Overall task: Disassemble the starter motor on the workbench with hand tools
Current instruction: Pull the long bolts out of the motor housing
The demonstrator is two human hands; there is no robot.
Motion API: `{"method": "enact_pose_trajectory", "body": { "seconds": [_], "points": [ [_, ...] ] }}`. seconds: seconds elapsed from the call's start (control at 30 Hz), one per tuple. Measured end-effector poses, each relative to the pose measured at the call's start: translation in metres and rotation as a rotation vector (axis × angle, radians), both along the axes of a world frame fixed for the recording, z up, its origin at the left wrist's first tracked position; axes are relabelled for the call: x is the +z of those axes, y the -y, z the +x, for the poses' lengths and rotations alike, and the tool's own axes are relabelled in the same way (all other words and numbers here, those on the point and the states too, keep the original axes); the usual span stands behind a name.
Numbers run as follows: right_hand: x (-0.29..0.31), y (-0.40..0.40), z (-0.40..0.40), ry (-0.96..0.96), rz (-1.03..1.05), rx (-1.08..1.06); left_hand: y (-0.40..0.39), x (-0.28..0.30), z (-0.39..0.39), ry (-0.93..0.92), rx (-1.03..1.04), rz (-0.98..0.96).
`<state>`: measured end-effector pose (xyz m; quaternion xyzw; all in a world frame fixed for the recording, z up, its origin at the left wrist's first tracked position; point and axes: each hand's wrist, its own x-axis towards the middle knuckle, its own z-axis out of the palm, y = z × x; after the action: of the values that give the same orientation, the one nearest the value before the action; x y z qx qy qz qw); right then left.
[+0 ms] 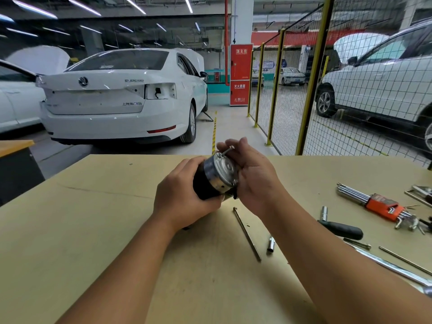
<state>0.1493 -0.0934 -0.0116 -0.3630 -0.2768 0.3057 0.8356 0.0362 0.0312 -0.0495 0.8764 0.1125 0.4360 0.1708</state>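
The starter motor (pixel 214 177), black-bodied with a silver end cap, is held up above the workbench (pixel 93 218). My left hand (pixel 184 197) grips its black body from the left. My right hand (pixel 247 174) cups the end cap side, and its fingertips pinch a long through bolt (pixel 226 151) that sticks partly out of the cap. Another long through bolt (pixel 247 233) lies loose on the bench just below the motor.
Right of the motor lie a small socket (pixel 270 244), a black-handled driver (pixel 342 229), a hex key set in an orange holder (pixel 378 203), thin rods and a long chrome bar (pixel 392 267). White cars and a yellow mesh fence (pixel 311 90) stand beyond the bench.
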Motion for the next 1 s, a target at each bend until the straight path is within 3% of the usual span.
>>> {"method": "enact_pose_trajectory", "body": {
  "seconds": [1.0],
  "points": [
    [-0.0043, 0.0026, 0.0011, 0.091, -0.015, -0.004, -0.0010, -0.0010, 0.0013, 0.000, 0.002, 0.027]
  ]
}}
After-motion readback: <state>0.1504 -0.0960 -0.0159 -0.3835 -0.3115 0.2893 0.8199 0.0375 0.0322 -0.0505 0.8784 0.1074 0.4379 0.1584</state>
